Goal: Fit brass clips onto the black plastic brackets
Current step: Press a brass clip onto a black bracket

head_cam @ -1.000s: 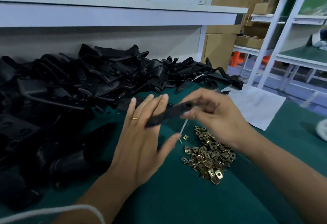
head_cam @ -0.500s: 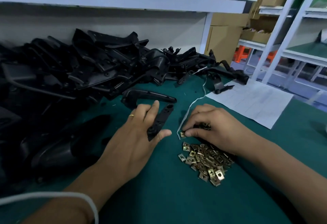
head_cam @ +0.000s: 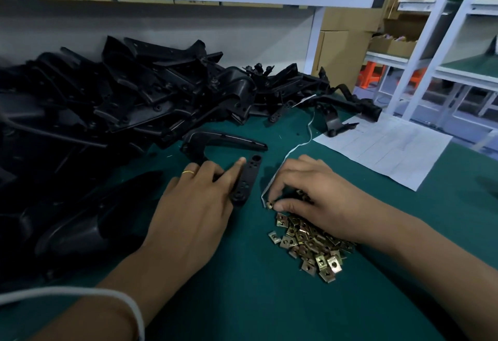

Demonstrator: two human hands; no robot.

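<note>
Brass clip [head_cam: 269,204] pinched by right hand [head_cam: 318,200], apparently; left hand [head_cam: 194,206] holds bracket [head_cam: 246,179].

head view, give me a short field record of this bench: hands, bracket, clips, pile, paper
left hand: holds a flat black bracket low over the green mat, forefinger laid along it
right hand: fingers curled at the far edge of the clip heap, pinching one brass clip
brass clips: loose heap on the mat, partly under the right hand
bracket pile: many black plastic parts heaped at the left and rear
paper sheet: flat on the mat, right of the pile
clip on held bracket: none visible
</note>
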